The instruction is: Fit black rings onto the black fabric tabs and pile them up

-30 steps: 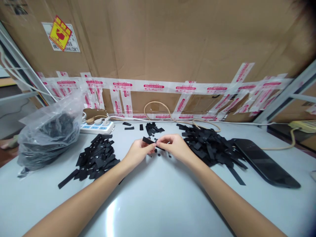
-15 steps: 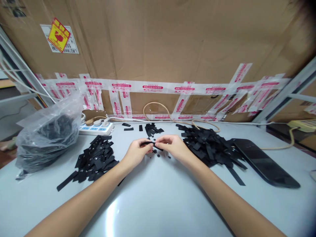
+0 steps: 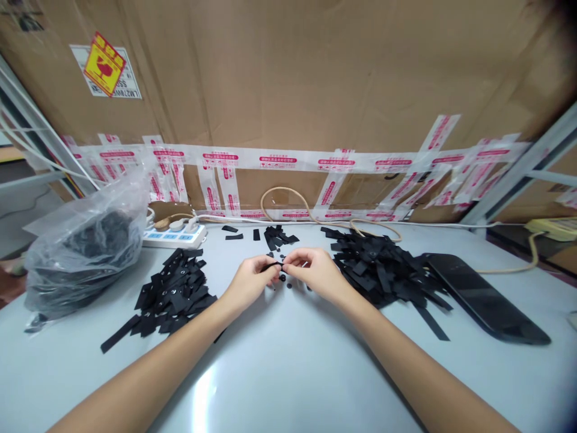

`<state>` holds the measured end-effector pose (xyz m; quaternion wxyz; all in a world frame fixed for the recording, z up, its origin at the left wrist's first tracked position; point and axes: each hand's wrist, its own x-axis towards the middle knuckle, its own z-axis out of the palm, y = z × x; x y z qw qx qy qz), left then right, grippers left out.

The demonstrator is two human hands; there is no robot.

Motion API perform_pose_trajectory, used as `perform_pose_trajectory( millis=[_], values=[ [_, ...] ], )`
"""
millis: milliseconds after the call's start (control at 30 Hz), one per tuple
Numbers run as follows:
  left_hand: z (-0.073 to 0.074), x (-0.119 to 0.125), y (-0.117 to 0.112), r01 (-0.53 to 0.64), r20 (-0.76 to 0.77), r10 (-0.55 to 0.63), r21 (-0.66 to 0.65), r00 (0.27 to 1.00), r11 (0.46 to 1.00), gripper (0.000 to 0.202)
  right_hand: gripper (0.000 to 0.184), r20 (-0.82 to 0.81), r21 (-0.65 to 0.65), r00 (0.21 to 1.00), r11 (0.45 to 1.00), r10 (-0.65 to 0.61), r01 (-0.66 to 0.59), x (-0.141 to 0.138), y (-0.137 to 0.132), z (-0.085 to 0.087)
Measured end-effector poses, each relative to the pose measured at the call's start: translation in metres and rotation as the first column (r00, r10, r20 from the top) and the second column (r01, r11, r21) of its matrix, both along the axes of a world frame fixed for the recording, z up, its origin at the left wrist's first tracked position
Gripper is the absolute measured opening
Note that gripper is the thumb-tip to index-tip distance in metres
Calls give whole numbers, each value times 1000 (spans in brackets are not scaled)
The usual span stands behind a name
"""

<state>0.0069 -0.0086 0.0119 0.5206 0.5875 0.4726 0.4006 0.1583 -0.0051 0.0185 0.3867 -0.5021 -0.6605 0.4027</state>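
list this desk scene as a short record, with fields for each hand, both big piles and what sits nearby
left hand: holds a black strip
right hand: holds the same strip
by the hands: small black discs
left pile: black strips with shiny round fittings
right pile: black strips
nearby: plastic bag, power strip, phone-like black device

Surface [image 3: 288, 367]: pale, glossy. At left, a clear bag [image 3: 88, 252] with dark contents; a power strip [image 3: 174, 238]; in front, a pile of black strips [image 3: 175, 294] with shiny rings. Back centre, a small heap [image 3: 276, 236] of black scraps, loose pieces [image 3: 234, 237] beside it; dark discs [image 3: 289, 285] scattered nearer. At right, a broader pile [image 3: 381, 270] of black strips, black device [image 3: 489, 300] just beside.
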Motion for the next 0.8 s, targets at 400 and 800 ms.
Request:
perform_pose_trajectory(
  millis=[400, 800],
  values=[
    [-1, -1, 2, -105, 32, 106, -33, 994, 994, 13, 13, 218, 215, 966, 972, -137, 89, 29, 11, 10],
    [-4, -3, 6, -265, 96, 275, -100, 957, 959, 11, 11, 532, 213, 847, 967, 3, -137, 29, 15, -6]
  ],
)
